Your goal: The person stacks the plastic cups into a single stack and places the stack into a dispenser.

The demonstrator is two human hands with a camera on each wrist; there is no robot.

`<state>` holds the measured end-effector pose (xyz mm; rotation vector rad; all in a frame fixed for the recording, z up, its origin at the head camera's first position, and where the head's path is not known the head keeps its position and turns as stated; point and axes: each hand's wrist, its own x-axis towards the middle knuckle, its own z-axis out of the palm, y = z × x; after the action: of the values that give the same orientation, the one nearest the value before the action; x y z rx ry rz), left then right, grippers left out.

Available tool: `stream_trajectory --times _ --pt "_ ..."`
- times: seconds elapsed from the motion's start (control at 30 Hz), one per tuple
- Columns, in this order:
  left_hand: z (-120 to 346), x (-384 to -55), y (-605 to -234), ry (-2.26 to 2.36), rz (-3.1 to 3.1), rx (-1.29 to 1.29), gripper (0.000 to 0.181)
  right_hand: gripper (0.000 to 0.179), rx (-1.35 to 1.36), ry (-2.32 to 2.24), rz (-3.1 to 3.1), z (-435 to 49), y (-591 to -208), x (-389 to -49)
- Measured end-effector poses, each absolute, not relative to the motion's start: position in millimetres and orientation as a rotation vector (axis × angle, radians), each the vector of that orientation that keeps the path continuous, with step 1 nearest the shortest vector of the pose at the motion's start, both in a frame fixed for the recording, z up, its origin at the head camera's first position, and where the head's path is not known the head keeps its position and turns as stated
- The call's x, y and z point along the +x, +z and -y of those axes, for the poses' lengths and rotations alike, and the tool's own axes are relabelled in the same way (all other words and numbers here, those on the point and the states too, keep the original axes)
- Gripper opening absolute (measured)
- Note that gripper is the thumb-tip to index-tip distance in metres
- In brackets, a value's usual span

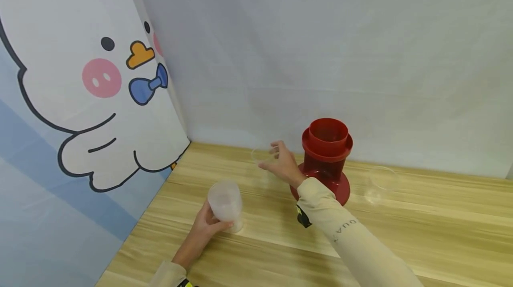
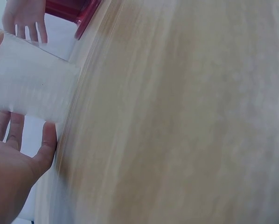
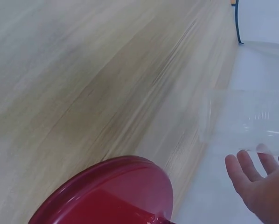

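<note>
My left hand point(image 1: 204, 229) grips a frosted plastic cup point(image 1: 225, 200), possibly a nested stack, with the thumb on its near side. Its base is at the wooden tabletop, slightly tilted. In the left wrist view the fingers point(image 2: 48, 142) lie along the cup's wall. Farther back, my right hand point(image 1: 285, 165) spreads loosely curved fingers around a clear plastic cup point(image 3: 242, 116) that stands upright on the table. Some fingertips point(image 3: 230, 161) show a gap from its wall; whether the others touch is hard to tell. Beside my right forearm stands a red, wide-based round holder point(image 1: 327, 153), partly hidden by the sleeve.
Another clear plastic cup point(image 1: 374, 189) stands right of the red holder. A pale cloth wall point(image 1: 360, 55) closes off the back of the wooden table point(image 1: 421, 233). On the left hangs a panel point(image 1: 132, 140) with a printed white cartoon bird.
</note>
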<state>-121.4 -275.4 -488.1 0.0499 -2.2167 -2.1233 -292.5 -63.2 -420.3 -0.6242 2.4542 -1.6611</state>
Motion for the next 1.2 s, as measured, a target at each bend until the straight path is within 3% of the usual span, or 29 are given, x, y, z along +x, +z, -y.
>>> stream_trajectory --times 0.8,1.2 --pt "274.7 -122.0 -488.7 -2.099 2.217 0.007 0.087 0.068 -0.581 -1.819 -2.382 40.5 -410.5 -279.4" --pt "274.3 -121.9 -489.7 -2.113 2.226 0.025 0.087 0.066 -0.72 -1.831 -2.372 31.4 -403.4 -263.6"
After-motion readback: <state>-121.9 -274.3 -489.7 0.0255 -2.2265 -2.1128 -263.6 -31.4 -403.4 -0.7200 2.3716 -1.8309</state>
